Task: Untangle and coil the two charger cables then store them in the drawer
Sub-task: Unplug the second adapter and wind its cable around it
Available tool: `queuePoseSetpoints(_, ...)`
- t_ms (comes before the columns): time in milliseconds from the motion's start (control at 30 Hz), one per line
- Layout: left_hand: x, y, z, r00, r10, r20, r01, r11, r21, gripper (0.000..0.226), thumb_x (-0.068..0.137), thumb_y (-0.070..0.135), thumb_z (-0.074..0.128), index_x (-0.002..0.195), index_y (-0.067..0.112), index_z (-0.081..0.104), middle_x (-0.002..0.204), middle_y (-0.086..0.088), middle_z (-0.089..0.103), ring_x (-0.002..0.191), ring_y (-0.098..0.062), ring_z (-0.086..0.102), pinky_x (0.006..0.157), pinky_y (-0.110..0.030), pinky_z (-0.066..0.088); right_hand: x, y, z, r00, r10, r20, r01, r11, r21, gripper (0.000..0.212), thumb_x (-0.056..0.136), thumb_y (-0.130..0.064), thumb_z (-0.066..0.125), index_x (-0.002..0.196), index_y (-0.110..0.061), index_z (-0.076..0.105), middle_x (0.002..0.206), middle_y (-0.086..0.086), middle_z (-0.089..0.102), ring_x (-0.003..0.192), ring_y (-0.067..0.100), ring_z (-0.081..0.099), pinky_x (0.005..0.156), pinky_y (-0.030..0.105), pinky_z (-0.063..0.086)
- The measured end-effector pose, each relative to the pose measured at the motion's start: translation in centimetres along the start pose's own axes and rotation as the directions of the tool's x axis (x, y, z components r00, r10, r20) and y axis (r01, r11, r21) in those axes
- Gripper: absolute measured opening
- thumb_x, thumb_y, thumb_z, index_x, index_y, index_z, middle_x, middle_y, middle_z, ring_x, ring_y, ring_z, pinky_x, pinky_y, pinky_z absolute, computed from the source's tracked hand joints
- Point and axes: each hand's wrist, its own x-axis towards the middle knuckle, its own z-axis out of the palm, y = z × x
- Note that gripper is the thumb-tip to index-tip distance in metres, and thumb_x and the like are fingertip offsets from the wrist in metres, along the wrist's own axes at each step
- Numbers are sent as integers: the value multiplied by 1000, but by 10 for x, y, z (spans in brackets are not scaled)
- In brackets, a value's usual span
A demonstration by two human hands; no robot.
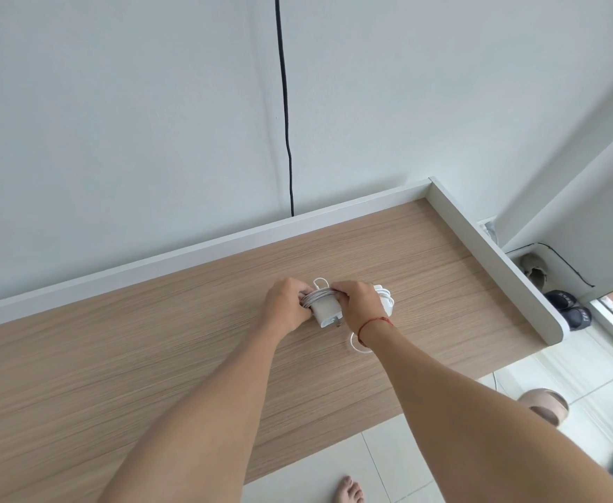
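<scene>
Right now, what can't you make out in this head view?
Second charger: head view, mostly behind the right hand; coil state unclear.
Loose cable loop: runs under that wrist, end hidden.
Left hand: fingertips behind the wrapped charger.
Drawer: not in frame.

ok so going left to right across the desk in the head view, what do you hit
left hand → white charger wrapped in its cable → right hand → second coiled white cable → white side rail of the desk → dark slippers on the floor
</scene>
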Motion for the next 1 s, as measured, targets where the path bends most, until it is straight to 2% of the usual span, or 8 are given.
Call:
queuePoseSetpoints(100, -8, -1, 7, 997, 30, -65, -29, 999, 17, 41, 71, 1, 62, 98, 29, 75, 75, 4, 73, 73, -18, 67, 67, -34, 56, -2, -3, 5, 996, 84, -32, -81, 993, 85, 26, 86, 2, 45, 85, -5, 70, 74, 10, 65, 72, 23, 55, 65, 29, 41)
queuePoseSetpoints(167, -17, 0, 13, 994, 46, -98, -46, 999, -4, 34, 72, 2, 61, 97, 21, 73, 70, 1, 68, 68, -23, 63, 64, -39, 54, -6, -5, 7, 992, 123, -7, -122, 989, 87, 29, 84, 0, 42, 84, -10, 69, 71, 6, 63, 68, 22, 58, 62, 28, 44)
queuePoseSetpoints(200, -23, 1, 16, 996, 41, -83, -44, 998, -35, 29, 71, 4, 65, 97, 15, 68, 74, 0, 67, 71, -23, 64, 67, -42, 54, -8, -6, 8, 991, 136, 5, -136, 987, 88, 30, 85, -2, 42, 87, -12, 70, 72, 6, 65, 68, 22, 60, 61, 29, 47)
queuePoseSetpoints(267, -33, 4, 17, 1000, 20, -5, -20, 996, -82, 43, 67, 9, 77, 104, 16, 58, 89, 3, 63, 86, -23, 66, 81, -45, 55, -11, -8, 8, 987, 159, 3, -159, 984, 85, 32, 87, -4, 43, 97, -15, 71, 81, 5, 69, 76, 22, 63, 70, 30, 51)
queuePoseSetpoints(367, -38, 4, 18, 1000, -2, 15, 3, 996, -86, 73, 66, 20, 87, 128, 7, 52, 104, 0, 62, 94, -17, 63, 86, -31, 53, -14, -11, 9, 979, 205, -18, -202, 972, 120, 32, 90, -6, 44, 104, -16, 71, 94, 5, 71, 89, 23, 64, 81, 36, 53)
queuePoseSetpoints(667, -35, -3, 18, 1000, 24, -6, -25, 992, -121, 73, 75, 16, 82, 138, 7, 48, 116, -5, 66, 103, -16, 66, 92, -30, 54, -18, -9, 8, 977, 204, -56, -189, 960, 209, 29, 92, -2, 48, 114, -8, 66, 111, 8, 69, 108, 21, 61, 88, 20, 42)
queuePoseSetpoints(833, -32, -4, 15, 1000, 6, 2, -6, 991, -130, 78, 73, 19, 84, 140, 6, 47, 116, -5, 66, 104, -19, 64, 95, -35, 51, -22, -8, 8, 976, 217, -28, -203, 948, 246, 30, 92, -4, 46, 115, -11, 65, 110, 6, 69, 105, 20, 62, 86, 23, 45)
queuePoseSetpoints(1000, -34, 1, 11, 1000, -27, 6, 28, 995, -94, 75, 73, 16, 83, 139, 9, 48, 121, -4, 65, 112, -19, 60, 93, -22, 43, -25, -11, 7, 977, 213, -7, -208, 959, 191, 31, 91, -4, 45, 108, -15, 68, 99, 6, 70, 91, 21, 62, 78, 28, 48)
